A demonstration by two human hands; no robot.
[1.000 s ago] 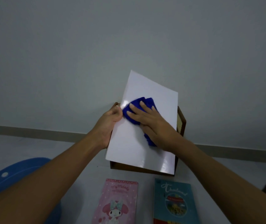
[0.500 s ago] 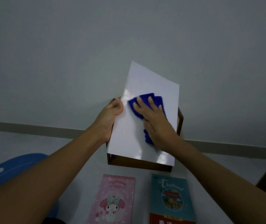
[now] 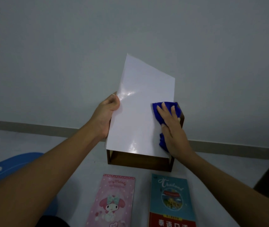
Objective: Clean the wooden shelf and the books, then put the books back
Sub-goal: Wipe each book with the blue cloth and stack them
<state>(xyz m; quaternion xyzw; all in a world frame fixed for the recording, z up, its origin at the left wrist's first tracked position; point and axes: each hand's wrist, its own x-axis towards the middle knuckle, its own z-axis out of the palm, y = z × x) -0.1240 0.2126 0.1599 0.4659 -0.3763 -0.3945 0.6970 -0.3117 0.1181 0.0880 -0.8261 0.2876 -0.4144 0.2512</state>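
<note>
I see right hand [image 3: 171, 130] flat, fingers straight, pressing blue cloth [image 3: 156, 116] on white book [image 3: 138, 112], right edge; left hand [image 3: 105, 117] grips its left edge; wooden shelf [image 3: 138, 161] behind, on floor; pink book [image 3: 112, 202], teal book [image 3: 171, 199] flat in front

white glossy book [image 3: 140, 112], blue cloth [image 3: 162, 115], dark brown wooden shelf [image 3: 140, 161]. pink polka-dot cartoon-bunny book [image 3: 114, 200], teal book [image 3: 171, 199] with red bottom band.
</note>
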